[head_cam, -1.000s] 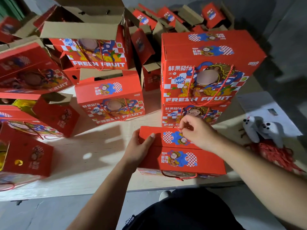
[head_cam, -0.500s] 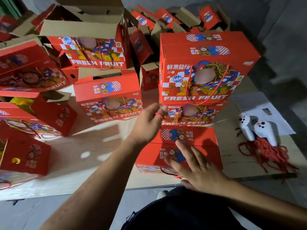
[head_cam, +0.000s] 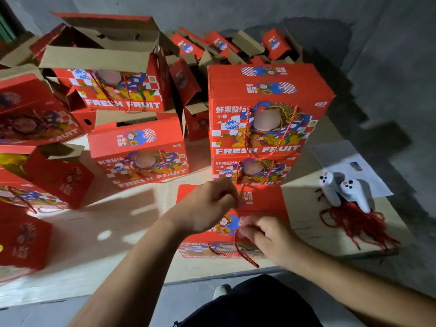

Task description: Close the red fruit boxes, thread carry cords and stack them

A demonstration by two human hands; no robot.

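Table (head_cam: pixel 94 232) is crowded with red fruit boxes. Two closed, corded boxes are stacked (head_cam: pixel 266 109) just beyond the fingers. The box being worked (head_cam: pixel 264 199) lies flat under both hands, at the near table edge. It is judged light and stiff but crushable corrugated card, best held by edges, not panel faces. The left hand (head_cam: pixel 207 206) is curled, seemingly pinching one cord end above the lid; contact is blurred. The right hand (head_cam: pixel 266 234) pinches the red carry cord (head_cam: pixel 236 246) at the near lid panel, with its tail hanging below the fingers. The cord is judged soft, twisted and limp, best gripped near the tip. Spare cords (head_cam: pixel 354 223) are heaped well right of the fingers.
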